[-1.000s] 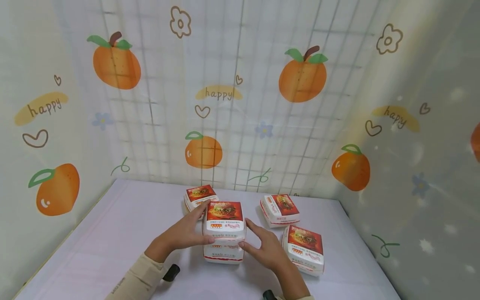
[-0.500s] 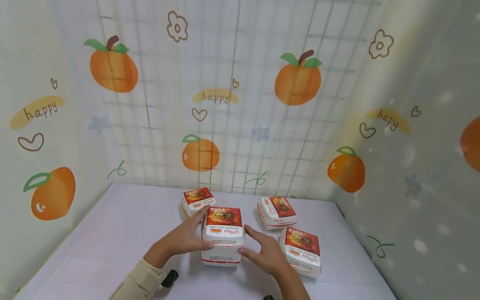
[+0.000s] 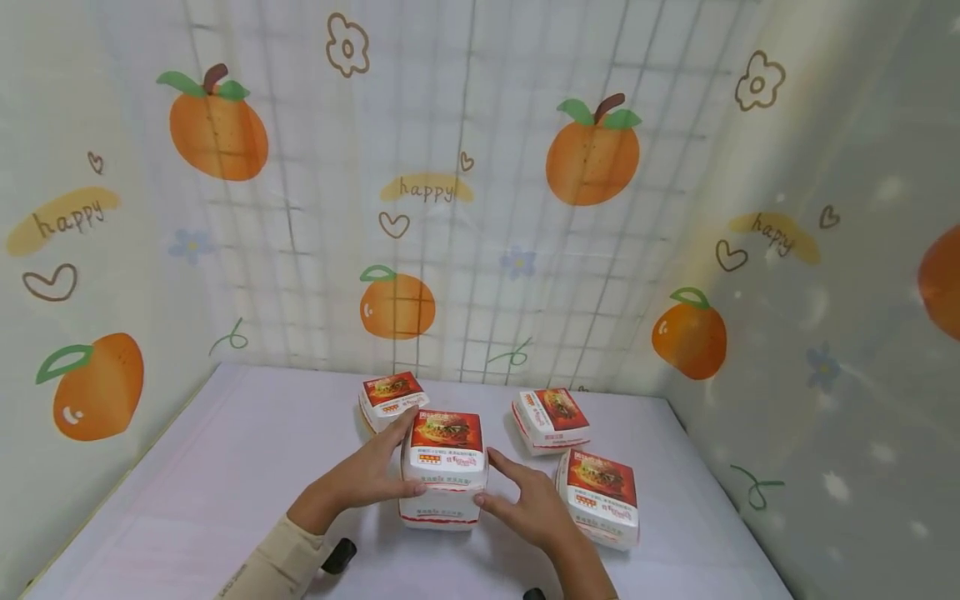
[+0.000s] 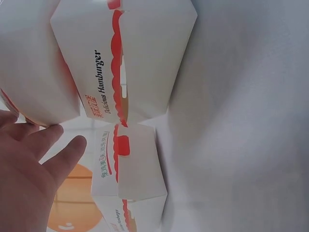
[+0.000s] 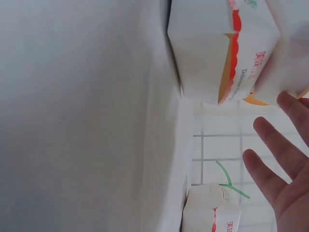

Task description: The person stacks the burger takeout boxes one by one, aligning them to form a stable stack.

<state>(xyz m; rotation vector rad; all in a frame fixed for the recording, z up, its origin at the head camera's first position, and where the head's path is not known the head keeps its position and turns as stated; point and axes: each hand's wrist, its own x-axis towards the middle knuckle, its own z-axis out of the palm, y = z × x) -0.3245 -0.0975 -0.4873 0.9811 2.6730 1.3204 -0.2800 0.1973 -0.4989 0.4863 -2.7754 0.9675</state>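
Stacked burger boxes (image 3: 444, 467), top box (image 3: 446, 443) pressed between left hand (image 3: 365, 477) and right hand (image 3: 525, 502), fingers spread flat; contact seemingly light. Risk: uneven push topples stack.

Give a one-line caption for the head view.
Both hands, left and right, flank two stacked white-and-red cardboard burger boxes on a pale table.

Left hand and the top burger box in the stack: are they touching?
Touching. The head view shows the left hand laid flat against the left side of the top burger box, thumb on its front face, with no gap visible.
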